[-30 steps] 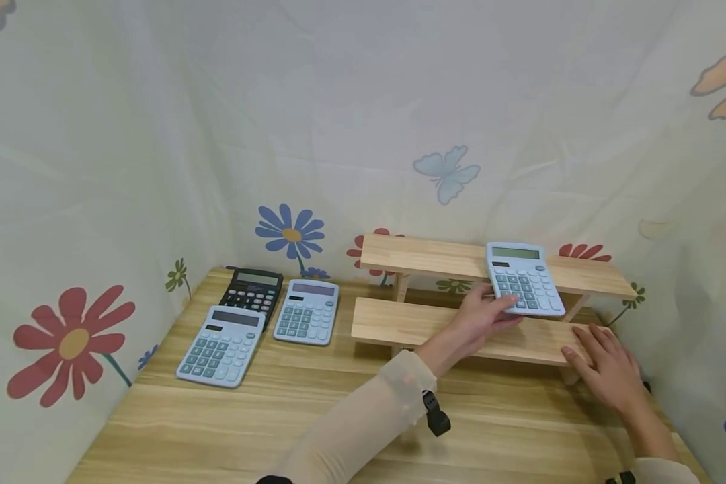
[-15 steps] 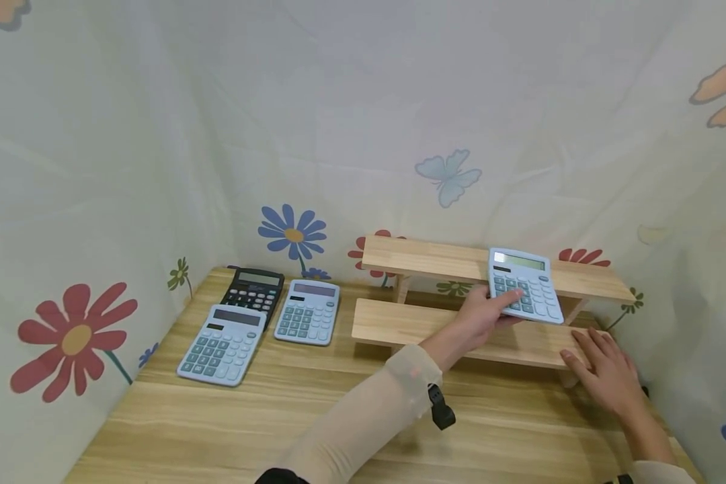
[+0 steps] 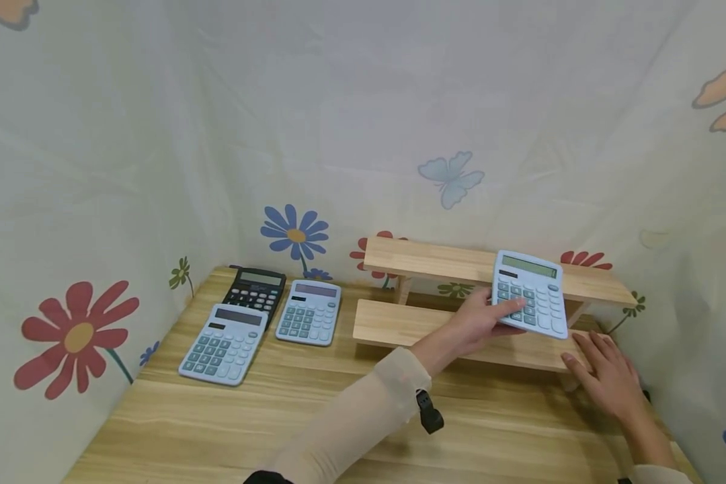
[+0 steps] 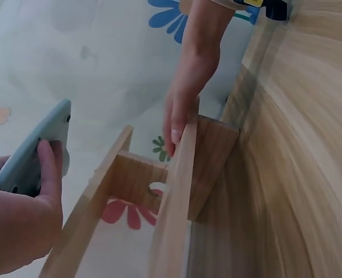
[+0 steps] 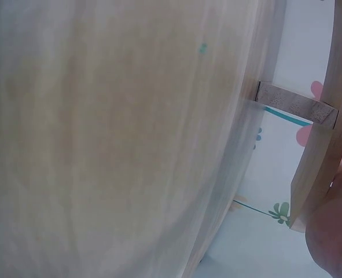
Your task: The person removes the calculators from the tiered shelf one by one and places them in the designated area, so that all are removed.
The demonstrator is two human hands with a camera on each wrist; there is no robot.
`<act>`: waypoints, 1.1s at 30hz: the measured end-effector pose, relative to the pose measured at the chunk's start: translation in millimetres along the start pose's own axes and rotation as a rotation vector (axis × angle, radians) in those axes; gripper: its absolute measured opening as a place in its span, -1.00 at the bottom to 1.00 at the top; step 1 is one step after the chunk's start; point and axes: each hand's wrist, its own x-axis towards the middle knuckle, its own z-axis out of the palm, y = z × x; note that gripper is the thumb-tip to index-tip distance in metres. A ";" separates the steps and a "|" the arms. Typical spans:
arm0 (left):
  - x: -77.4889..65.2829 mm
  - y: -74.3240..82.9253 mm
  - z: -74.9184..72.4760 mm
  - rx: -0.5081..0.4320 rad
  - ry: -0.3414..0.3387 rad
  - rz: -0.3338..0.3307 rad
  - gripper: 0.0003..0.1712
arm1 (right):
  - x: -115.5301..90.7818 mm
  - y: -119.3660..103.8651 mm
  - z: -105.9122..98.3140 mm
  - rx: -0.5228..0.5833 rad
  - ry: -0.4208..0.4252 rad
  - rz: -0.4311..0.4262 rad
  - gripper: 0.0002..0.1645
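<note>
My left hand (image 3: 473,324) grips a light blue calculator (image 3: 543,308) at its lower left, thumb across the keys and fingers underneath. In the head view the calculator overlaps both boards of a two-tier wooden shelf (image 3: 435,259), keys up and display toward the back. From the left wrist view, the calculator (image 4: 27,155) shows edge-on, apart from the boards, with fingers (image 4: 50,168) against its underside. My right hand (image 3: 608,376) rests on the right end of the lower board (image 3: 393,324). Only part of that hand (image 5: 335,234) enters the right wrist view.
On the left of the wooden table (image 3: 218,430) lie two more light blue calculators, one in front (image 3: 224,344) and one beside it (image 3: 308,312). The front one overlaps a black calculator (image 3: 257,289). A flower-printed curtain (image 3: 351,121) surrounds the table at back and sides.
My left hand has drawn the calculator slightly toward me and to the right, and its thumb now lies higher on the keys. My right hand stays on the lower board.
</note>
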 end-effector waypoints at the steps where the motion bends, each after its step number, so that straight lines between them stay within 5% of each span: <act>1: -3.0 3.2 -2.1 0.008 -0.012 0.006 -0.81 | 0.0 -0.4 -0.4 0.002 -0.004 0.002 -0.16; 14: -58.2 46.8 -63.6 0.284 -0.084 0.028 -0.60 | 0.8 -1.5 -8.3 0.029 0.029 -0.034 -0.18; 33: -165.6 97.0 -198.7 0.442 0.197 -0.022 -0.41 | -2.2 0.1 -1.5 0.030 0.026 -0.031 -0.18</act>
